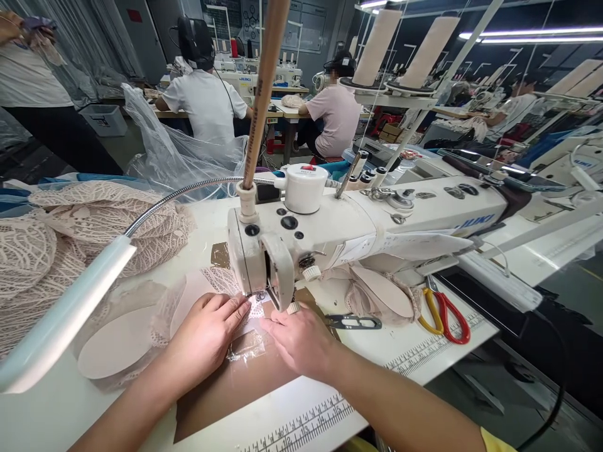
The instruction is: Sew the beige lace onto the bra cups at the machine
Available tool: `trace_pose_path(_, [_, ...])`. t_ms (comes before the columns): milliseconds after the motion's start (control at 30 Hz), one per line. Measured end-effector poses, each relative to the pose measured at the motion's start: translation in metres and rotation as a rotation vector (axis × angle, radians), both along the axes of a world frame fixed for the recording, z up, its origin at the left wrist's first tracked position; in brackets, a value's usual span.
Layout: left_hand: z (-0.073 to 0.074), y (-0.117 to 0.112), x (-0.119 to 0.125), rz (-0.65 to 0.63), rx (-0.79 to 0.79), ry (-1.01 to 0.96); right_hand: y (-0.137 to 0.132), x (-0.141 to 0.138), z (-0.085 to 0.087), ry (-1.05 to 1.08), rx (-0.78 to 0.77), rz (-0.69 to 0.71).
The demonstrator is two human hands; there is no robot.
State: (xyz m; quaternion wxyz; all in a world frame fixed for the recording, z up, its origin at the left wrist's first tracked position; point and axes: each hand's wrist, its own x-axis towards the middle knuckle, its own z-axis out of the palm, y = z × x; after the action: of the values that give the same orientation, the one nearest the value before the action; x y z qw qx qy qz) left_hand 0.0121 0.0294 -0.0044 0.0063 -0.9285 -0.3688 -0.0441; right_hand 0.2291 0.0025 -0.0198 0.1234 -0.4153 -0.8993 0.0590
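Observation:
My left hand (205,333) lies flat, fingers stretched out, pressing pale lace fabric with a padded cup (117,342) onto the table, fingertips close to the needle. My right hand (299,339) rests on the right side of the same fabric just below the presser foot (259,296), fingers curled and pressed down on the cloth. The white sewing machine head (264,251) stands directly above both hands. A flexible lamp (61,314) reaches in from the left.
A heap of beige lace (70,238) lies at the left. Thread snips (353,322) and red-and-yellow scissors (447,311) lie right of the machine beside more padded cups (386,295). Other people sit at machines in the background. A ruler strip (306,424) runs along the table edge.

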Motion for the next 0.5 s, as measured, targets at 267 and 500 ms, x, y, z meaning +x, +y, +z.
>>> trace_pose_path(267, [-0.002,0.006,-0.004,0.052,0.015,0.007,0.004,-0.007,0.003,-0.019,-0.038,-0.043])
trace_pose_path(500, [-0.011,0.015,-0.012,0.113,0.029,-0.036,0.008,-0.013,0.008,-0.056,-0.101,-0.116])
